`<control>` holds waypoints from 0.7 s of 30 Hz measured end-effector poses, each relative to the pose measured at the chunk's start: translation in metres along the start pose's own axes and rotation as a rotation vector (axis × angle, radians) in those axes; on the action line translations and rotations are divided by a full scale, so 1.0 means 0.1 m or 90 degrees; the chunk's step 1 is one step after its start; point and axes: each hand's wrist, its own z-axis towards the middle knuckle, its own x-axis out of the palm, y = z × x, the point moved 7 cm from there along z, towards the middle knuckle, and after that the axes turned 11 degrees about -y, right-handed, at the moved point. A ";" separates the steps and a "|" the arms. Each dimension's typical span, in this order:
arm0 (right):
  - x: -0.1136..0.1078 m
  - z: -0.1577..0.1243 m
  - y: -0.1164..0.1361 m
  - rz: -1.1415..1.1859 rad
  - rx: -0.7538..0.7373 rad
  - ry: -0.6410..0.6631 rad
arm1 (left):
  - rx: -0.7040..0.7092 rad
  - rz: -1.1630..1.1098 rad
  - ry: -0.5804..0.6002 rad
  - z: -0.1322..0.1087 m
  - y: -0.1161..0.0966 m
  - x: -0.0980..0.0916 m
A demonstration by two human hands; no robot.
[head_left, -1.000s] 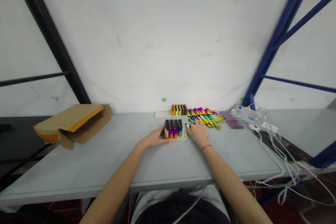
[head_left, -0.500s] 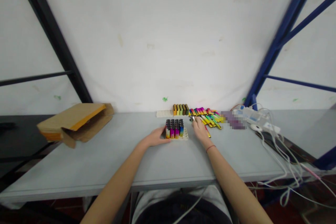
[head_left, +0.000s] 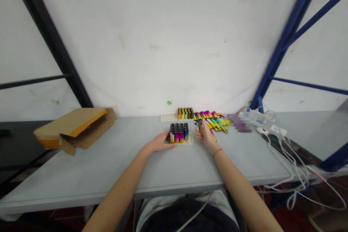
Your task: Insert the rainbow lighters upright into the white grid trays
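Left hand [head_left: 160, 142] lies with loose, parted fingers against the white plastic tray [head_left: 191, 139] at its fingertips; right hand [head_left: 206, 136] pinches a multicoloured plastic lighter [head_left: 200, 129], with a loose pile of rainbow-coloured lighters [head_left: 213, 120] just beyond it

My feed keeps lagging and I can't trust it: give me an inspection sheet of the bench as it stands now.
Surface: grey table against a white wall.
Job's things: near tray partly filled with upright lighters; loose lighters heaped to its right; far tray holds one short row.
Clutter: open cardboard box at the left.
Grippers: left hand rests against the near tray's left side; right hand holds one lighter beside that tray.
Cables: white cables and a power strip at the right, trailing over the table edge.
Surroundings: black frame left, blue frame right; no other person seen.
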 end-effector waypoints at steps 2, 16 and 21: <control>-0.05 0.01 -0.04 -0.023 0.027 -0.053 | -0.001 0.004 -0.002 0.00 0.00 0.00; -0.18 0.05 -0.08 -0.021 0.005 -0.245 | -0.011 0.016 0.006 -0.01 -0.01 -0.01; -0.20 0.08 -0.12 -0.024 0.002 -0.234 | -0.019 0.013 0.002 -0.01 0.01 -0.01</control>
